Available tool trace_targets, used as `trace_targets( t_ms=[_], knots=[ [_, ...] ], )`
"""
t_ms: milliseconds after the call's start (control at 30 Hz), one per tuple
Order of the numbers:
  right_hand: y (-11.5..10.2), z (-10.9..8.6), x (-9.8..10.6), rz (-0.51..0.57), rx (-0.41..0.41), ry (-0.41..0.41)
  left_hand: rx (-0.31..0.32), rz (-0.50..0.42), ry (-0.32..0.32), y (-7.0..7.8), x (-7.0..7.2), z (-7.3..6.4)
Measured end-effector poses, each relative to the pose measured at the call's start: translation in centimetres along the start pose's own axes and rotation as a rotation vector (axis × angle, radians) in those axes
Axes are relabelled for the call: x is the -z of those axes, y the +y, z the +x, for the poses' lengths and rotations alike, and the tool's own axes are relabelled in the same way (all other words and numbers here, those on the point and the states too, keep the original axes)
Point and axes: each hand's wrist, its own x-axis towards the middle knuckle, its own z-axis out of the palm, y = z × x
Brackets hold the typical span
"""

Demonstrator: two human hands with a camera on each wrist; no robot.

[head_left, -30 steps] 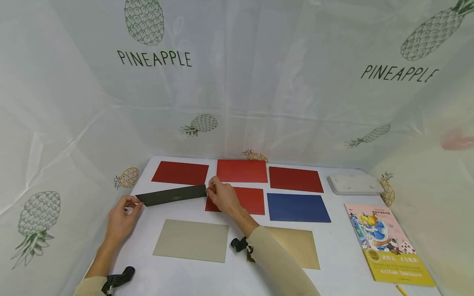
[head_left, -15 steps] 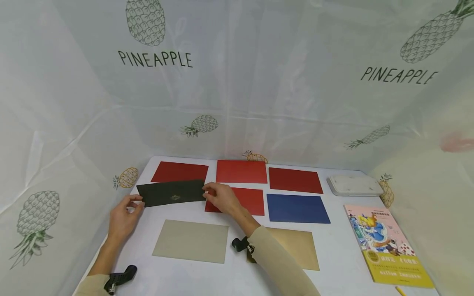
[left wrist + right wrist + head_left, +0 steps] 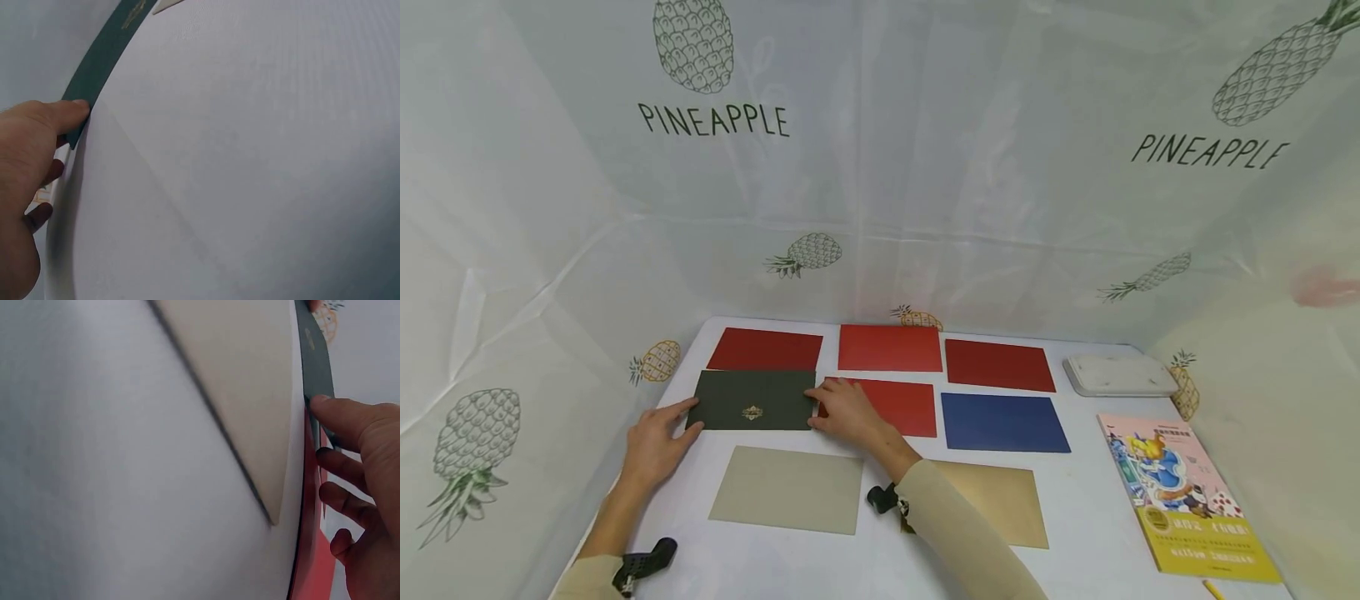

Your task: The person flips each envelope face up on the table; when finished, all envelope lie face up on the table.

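Observation:
A flat dark green card [image 3: 752,392] with a gold emblem lies in the left part of the table, seen in the head view. My left hand [image 3: 655,442] holds its left edge between thumb and forefinger. In the left wrist view, that thumb presses on the near corner of the card [image 3: 100,69]. My right hand [image 3: 853,417] has thumb and forefinger spread on the card's right edge, while its other fingers hang loosely curled in the right wrist view. A bright red card [image 3: 906,408] lies right beside it, partly covered by the right hand.
Behind are two dark red cards [image 3: 767,348] and a bright red card [image 3: 890,347]. A blue card [image 3: 1003,422], beige card [image 3: 786,490] and gold card [image 3: 1007,500] lie nearer. At right are a white case [image 3: 1120,375], a book [image 3: 1183,496] and a yellow pencil-like stick [image 3: 1213,590].
The dark green card has tipped from a steep slant to lying flat, its emblem now facing up. Both hands have lowered with it, staying at its two ends.

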Motion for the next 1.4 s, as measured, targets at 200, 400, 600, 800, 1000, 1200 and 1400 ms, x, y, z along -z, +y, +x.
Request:
trace_targets(
  t_ms=[200,400,600,800,1000,1200,1400],
  knots=[
    [-0.2,-0.4,-0.1,-0.019,0.022,0.003,-0.026,0.048,-0.029,-0.1,0.4,-0.3],
    [-0.1,-0.7,-0.4,0.004,0.039,0.0,-0.074,0.026,-0.047,-0.2,0.9,-0.5],
    [-0.2,-0.9,-0.2,0.013,0.041,-0.005,-0.079,0.023,-0.066,-0.2,1.0,-0.6],
    [-0.2,-1.0,0.2,0.017,0.054,0.01,-0.071,0.024,-0.08,-0.1,1.2,-0.4],
    [1.1,-2.3,1.9,0.037,0.123,0.023,-0.075,-0.014,-0.105,0.2,1.3,-0.5],
    [3.9,-4.8,4.6,0.061,0.157,0.037,-0.128,-0.059,-0.094,1.2,1.6,-0.7],
    [5.0,-8.4,5.5,0.148,0.176,0.003,-0.215,-0.131,-0.19,3.5,1.7,-0.7]
  ],
)
